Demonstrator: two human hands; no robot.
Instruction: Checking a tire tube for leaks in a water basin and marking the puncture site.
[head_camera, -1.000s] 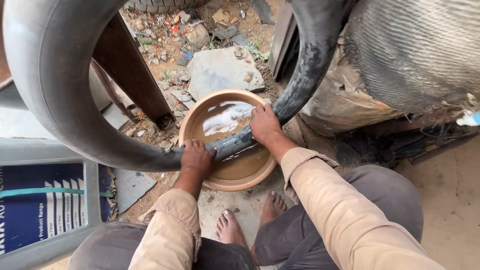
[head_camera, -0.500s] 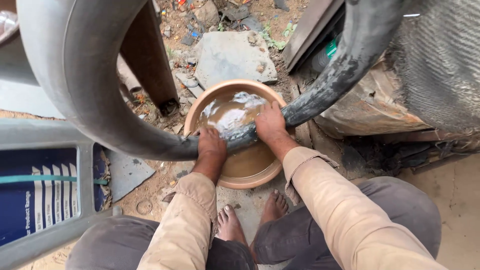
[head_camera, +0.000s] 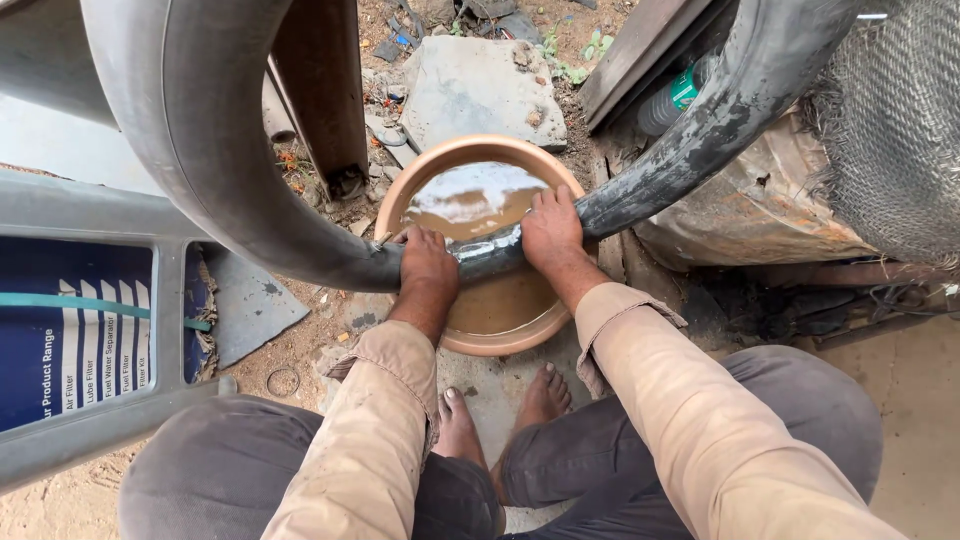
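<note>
A large black rubber inner tube (head_camera: 215, 140) loops from the upper left down across a tan basin (head_camera: 400, 195) of muddy water and up to the upper right. My left hand (head_camera: 428, 268) grips the wet tube at the basin's left rim. My right hand (head_camera: 551, 232) grips the same tube just to the right, over the water. Both hands press the tube's lowest section down at the water surface. My sleeves are tan, and I squat with bare feet (head_camera: 500, 410) just below the basin.
A grey plastic frame with a blue printed panel (head_camera: 75, 330) stands at the left. A flat stone (head_camera: 480, 85) lies beyond the basin, a dark wooden post (head_camera: 320, 90) at upper left, mesh-covered bulk (head_camera: 895, 130) at right. Rubble litters the dirt.
The view has shifted closer over the basin. My hands stay on the tube, and the tube section between them sits lower against the water than a second ago.
</note>
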